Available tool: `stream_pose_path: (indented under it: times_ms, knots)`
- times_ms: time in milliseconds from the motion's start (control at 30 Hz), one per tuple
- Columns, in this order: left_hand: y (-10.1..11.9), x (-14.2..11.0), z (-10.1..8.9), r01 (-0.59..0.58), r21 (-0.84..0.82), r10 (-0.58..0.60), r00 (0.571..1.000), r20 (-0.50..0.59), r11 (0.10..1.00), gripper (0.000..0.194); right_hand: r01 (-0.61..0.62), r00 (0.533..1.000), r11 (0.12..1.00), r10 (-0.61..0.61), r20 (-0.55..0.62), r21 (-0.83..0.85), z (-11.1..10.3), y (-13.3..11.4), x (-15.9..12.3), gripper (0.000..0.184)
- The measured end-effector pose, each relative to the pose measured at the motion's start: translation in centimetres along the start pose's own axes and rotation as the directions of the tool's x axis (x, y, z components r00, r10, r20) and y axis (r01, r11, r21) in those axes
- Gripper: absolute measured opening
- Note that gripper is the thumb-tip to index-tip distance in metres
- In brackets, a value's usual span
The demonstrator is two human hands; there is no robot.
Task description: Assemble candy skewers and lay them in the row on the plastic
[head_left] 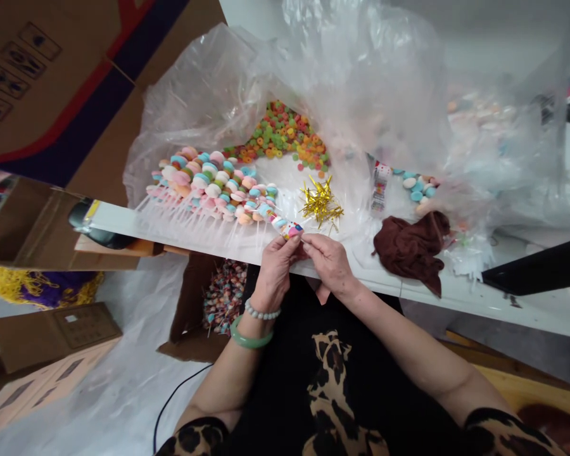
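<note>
We find the left hand point(275, 272) and the right hand point(330, 263) almost fingertip to fingertip, both pinched nearly closed on a short candy skewer point(287, 228) that sits just ahead of the grip and tilts across it. The fingers cover its stick, so we cannot tell how long that is. We judge the skewer light but awkward: the thin stick should feel stiff, while the stacked candy discs look brittle and may slip or chip under a hard squeeze. (A clear wrapper may cover them, but we cannot be sure at this size.) The safest hold looks to us like the stick or the lowest disc, with gentle pressure.

Ahead of the grip, on a white board point(389, 286), more skewers of pastel discs point(209, 183) lie in rows inside a clear plastic bag point(204, 88). Loose gummy rings point(280, 136) are heaped beyond them, and gold twist ties point(320, 202) lie just ahead and to the right. Further right of the grip are a strip of printed labels point(380, 187) and a brown cloth point(411, 250). Below the grip, a cardboard box point(190, 304) holds lollipops point(223, 297).
</note>
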State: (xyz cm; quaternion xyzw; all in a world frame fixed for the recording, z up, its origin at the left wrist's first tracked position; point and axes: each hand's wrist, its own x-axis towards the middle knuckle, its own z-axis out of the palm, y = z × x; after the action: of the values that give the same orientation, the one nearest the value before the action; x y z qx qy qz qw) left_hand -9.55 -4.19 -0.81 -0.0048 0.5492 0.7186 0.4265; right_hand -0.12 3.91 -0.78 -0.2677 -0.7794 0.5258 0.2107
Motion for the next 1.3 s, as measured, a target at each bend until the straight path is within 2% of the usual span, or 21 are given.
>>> stream_pose_path:
  times_ms: [100, 200, 300, 433, 500, 567, 633, 733, 800, 900, 1000, 1100, 1167, 1300]
  knots:
    - [0.2, 0.3, -0.6, -0.043, 0.089, 0.046, 0.999, -0.029, 0.995, 0.031, -0.074, 0.996, 0.996, 0.072, 0.048, 0.042, -0.7, -0.1, -0.1, 0.021]
    - [0.1, 0.1, -0.7, -0.163, 0.248, 0.180, 0.983, -0.046, 0.955, 0.026, -0.120, 0.990, 0.992, 0.122, 0.077, -0.030, -1.0, -0.1, -0.2, 0.016]
    - [-0.2, -0.6, -0.1, -0.257, 0.345, 0.294, 0.954, -0.059, 0.903, 0.031, -0.051, 0.999, 0.995, 0.051, 0.002, -0.084, -0.7, -0.1, -0.4, 0.016]
    - [-0.6, -1.3, 0.8, -0.334, 0.356, 0.373, 0.927, -0.043, 0.872, 0.031, 0.060, 0.990, 0.986, -0.078, -0.114, -0.153, 0.0, -0.3, -0.5, 0.021]
    - [-0.6, -1.3, 0.7, -0.353, 0.428, 0.393, 0.919, -0.006, 0.832, 0.030, 0.063, 0.987, 0.983, -0.086, -0.135, -0.171, 0.0, -0.6, -0.5, 0.021]
    - [-0.6, -1.2, 0.1, -0.374, 0.574, 0.446, 0.895, 0.017, 0.728, 0.030, 0.028, 0.990, 0.988, -0.048, -0.131, -0.149, -0.3, -0.9, -0.6, 0.019]
    - [-0.5, -1.1, -0.5, -0.410, 0.728, 0.566, 0.824, 0.037, 0.550, 0.026, -0.023, 0.993, 0.994, 0.010, -0.116, -0.109, -0.6, -1.3, -0.7, 0.020]
    - [-0.4, -1.1, -1.0, -0.435, 0.861, 0.742, 0.661, 0.108, 0.262, 0.025, -0.071, 0.992, 0.992, 0.060, -0.108, -0.103, -0.6, -1.8, -0.9, 0.023]
    - [-0.3, -1.2, -1.0, -0.455, 0.879, 0.777, 0.602, 0.183, 0.145, 0.026, -0.047, 0.994, 0.983, 0.028, -0.107, -0.176, -0.4, -2.0, -1.0, 0.025]
    - [0.0, -1.2, -0.9, -0.494, 0.868, 0.750, 0.592, 0.296, 0.046, 0.021, 0.091, 0.984, 0.903, -0.147, -0.102, -0.419, 0.1, -1.9, -1.4, 0.025]
    - [0.4, -1.1, -0.8, -0.423, 0.902, 0.721, 0.597, 0.352, -0.091, 0.021, 0.257, 0.923, 0.695, -0.383, -0.043, -0.671, 0.5, -1.6, -1.8, 0.024]
    - [0.5, -1.0, -0.8, -0.321, 0.928, 0.696, 0.624, 0.356, -0.188, 0.025, 0.304, 0.867, 0.535, -0.498, -0.004, -0.788, 0.7, -1.4, -2.1, 0.025]
    - [0.5, -1.1, -0.8, -0.300, 0.937, 0.693, 0.638, 0.337, -0.179, 0.025, 0.301, 0.854, 0.508, -0.521, -0.009, -0.807, 0.7, -1.3, -2.2, 0.024]
    - [0.9, -1.6, -0.6, -0.300, 0.949, 0.707, 0.651, 0.277, -0.096, 0.024, 0.312, 0.846, 0.550, -0.533, -0.037, -0.775, 0.6, -1.0, -2.1, 0.021]
